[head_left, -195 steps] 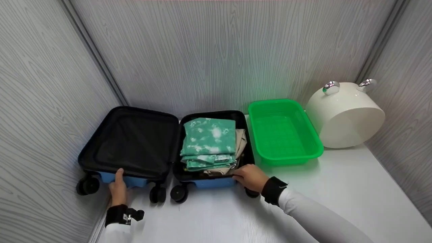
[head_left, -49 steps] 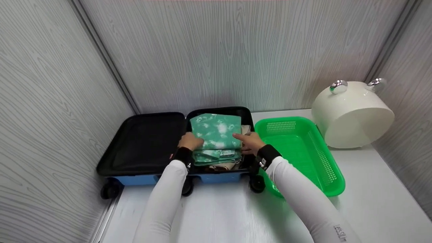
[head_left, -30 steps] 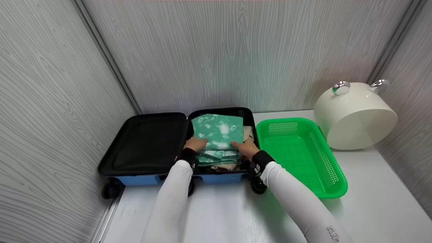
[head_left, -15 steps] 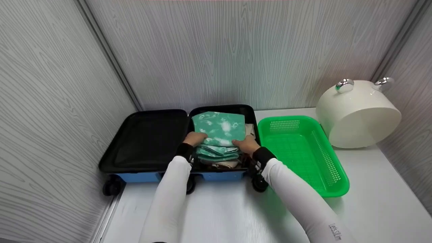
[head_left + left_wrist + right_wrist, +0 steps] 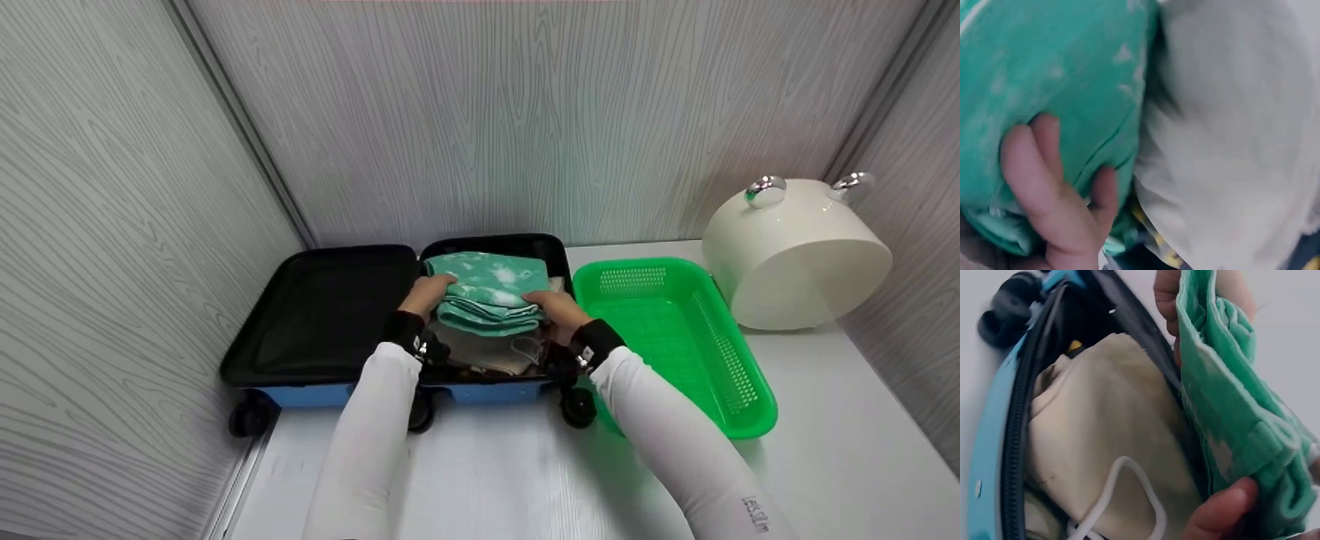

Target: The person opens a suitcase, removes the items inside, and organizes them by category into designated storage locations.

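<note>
A folded green tie-dye garment point(image 5: 491, 274) is held from both sides over the right half of the open suitcase point(image 5: 496, 394). My left hand point(image 5: 427, 294) grips its left edge, thumb on top. On the opposite edge, my right hand point(image 5: 561, 309) pinches the layers. The front of the stack is tilted up. Below it lies a beige folded garment point(image 5: 487, 351); in the right wrist view a white drawstring point(image 5: 1123, 464) loops over it. The left wrist view has fingers curled on the green cloth point(image 5: 1078, 67), beside pale fabric point(image 5: 1230, 135).
The suitcase's other half point(image 5: 330, 315), lined in black, lies flat to the left. Right of the suitcase stands a green plastic basket point(image 5: 750, 360), and behind that a cream round case point(image 5: 795, 240) with chrome knobs. Grey wood-grain walls enclose the table point(image 5: 495, 480).
Both hands have moved from the suitcase edges onto the green garment and lifted its front, uncovering the beige garment. Earlier, the suitcase's left half shifted and the basket came nearer.
</note>
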Demonstrator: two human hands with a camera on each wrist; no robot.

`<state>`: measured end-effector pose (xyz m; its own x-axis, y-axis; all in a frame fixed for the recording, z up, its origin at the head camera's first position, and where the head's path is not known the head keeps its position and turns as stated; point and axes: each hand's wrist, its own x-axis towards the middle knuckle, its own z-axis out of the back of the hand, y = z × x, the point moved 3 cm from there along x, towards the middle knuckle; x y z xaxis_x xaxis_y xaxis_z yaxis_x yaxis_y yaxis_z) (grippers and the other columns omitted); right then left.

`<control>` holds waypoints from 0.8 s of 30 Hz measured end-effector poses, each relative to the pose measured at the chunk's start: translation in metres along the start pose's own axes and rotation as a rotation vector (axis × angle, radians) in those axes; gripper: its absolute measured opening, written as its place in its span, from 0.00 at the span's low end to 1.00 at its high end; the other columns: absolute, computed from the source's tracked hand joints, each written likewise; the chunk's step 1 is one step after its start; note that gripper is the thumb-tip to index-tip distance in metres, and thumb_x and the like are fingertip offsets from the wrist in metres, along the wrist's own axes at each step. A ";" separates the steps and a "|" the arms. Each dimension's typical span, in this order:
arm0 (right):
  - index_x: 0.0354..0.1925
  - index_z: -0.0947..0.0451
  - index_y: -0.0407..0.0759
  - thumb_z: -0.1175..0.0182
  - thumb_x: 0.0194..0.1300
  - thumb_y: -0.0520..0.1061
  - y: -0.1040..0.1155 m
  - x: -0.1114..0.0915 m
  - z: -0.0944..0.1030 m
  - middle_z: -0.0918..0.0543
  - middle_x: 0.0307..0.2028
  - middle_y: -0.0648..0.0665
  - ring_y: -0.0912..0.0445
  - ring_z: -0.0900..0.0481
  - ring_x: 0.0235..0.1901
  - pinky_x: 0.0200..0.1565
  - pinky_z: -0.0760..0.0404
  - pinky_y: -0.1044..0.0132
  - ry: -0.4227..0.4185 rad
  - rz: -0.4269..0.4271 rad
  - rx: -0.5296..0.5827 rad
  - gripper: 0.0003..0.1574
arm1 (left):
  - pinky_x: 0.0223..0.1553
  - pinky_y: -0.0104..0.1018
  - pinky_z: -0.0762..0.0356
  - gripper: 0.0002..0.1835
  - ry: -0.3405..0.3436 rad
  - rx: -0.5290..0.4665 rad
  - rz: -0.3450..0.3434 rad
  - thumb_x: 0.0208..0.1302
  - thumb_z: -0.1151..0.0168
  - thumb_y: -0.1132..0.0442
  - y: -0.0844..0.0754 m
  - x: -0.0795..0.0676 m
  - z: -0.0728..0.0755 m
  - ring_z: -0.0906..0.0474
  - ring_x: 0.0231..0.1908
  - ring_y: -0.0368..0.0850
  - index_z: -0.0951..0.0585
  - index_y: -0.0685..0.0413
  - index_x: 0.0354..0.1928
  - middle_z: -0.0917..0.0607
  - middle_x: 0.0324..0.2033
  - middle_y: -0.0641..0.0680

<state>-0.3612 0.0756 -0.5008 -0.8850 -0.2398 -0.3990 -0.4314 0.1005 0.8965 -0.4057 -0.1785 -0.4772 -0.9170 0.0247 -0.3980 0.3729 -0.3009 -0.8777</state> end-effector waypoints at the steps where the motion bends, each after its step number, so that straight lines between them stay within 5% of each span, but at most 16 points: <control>1: 0.59 0.25 0.38 0.45 0.84 0.48 0.001 0.001 0.002 0.22 0.42 0.46 0.55 0.26 0.35 0.45 0.28 0.55 0.019 0.005 0.033 0.16 | 0.70 0.43 0.34 0.41 0.005 -0.008 0.000 0.79 0.47 0.53 -0.004 -0.001 -0.002 0.37 0.73 0.54 0.48 0.64 0.85 0.42 0.83 0.61; 3: 0.38 0.26 0.44 0.47 0.86 0.48 0.002 0.002 0.007 0.23 0.30 0.49 0.56 0.26 0.29 0.43 0.29 0.55 0.067 0.013 0.081 0.15 | 0.72 0.44 0.35 0.40 0.004 -0.022 -0.002 0.80 0.48 0.53 -0.010 -0.004 -0.005 0.38 0.73 0.52 0.47 0.63 0.85 0.41 0.83 0.60; 9: 0.30 0.26 0.49 0.50 0.87 0.45 0.006 0.001 0.019 0.22 0.27 0.52 0.57 0.24 0.29 0.43 0.24 0.57 0.146 0.059 0.085 0.21 | 0.56 0.38 0.28 0.23 -0.048 -0.037 -0.063 0.79 0.46 0.58 -0.026 -0.014 -0.014 0.31 0.53 0.47 0.29 0.63 0.68 0.28 0.62 0.56; 12: 0.28 0.26 0.50 0.48 0.86 0.44 0.009 -0.003 0.023 0.21 0.28 0.52 0.57 0.23 0.30 0.41 0.20 0.59 0.139 0.075 0.061 0.22 | 0.53 0.36 0.28 0.26 -0.061 -0.037 -0.090 0.78 0.46 0.58 -0.029 -0.018 -0.017 0.32 0.53 0.46 0.31 0.64 0.71 0.28 0.66 0.56; 16: 0.31 0.23 0.47 0.50 0.86 0.43 0.016 -0.011 0.030 0.16 0.29 0.50 0.57 0.17 0.31 0.40 0.17 0.62 0.157 0.079 0.086 0.21 | 0.56 0.34 0.31 0.31 -0.029 -0.069 -0.087 0.78 0.45 0.57 -0.033 -0.022 -0.024 0.34 0.57 0.46 0.36 0.62 0.77 0.33 0.72 0.55; 21: 0.41 0.24 0.41 0.53 0.85 0.40 0.024 -0.026 0.042 0.14 0.31 0.47 0.57 0.15 0.32 0.40 0.15 0.62 0.161 0.059 0.146 0.14 | 0.50 0.35 0.31 0.09 0.043 -0.125 -0.132 0.78 0.43 0.58 -0.040 -0.028 -0.041 0.32 0.45 0.45 0.30 0.53 0.49 0.29 0.46 0.50; 24: 0.47 0.28 0.38 0.53 0.82 0.36 0.027 -0.035 0.051 0.14 0.33 0.46 0.57 0.14 0.33 0.40 0.14 0.63 0.149 0.055 0.155 0.06 | 0.55 0.36 0.27 0.17 0.085 -0.127 -0.203 0.80 0.43 0.58 -0.046 -0.033 -0.049 0.25 0.51 0.45 0.25 0.55 0.64 0.21 0.53 0.51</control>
<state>-0.3512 0.1361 -0.4727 -0.8773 -0.3684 -0.3075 -0.4154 0.2622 0.8710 -0.3860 -0.1184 -0.4370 -0.9617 0.1540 -0.2265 0.2020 -0.1600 -0.9662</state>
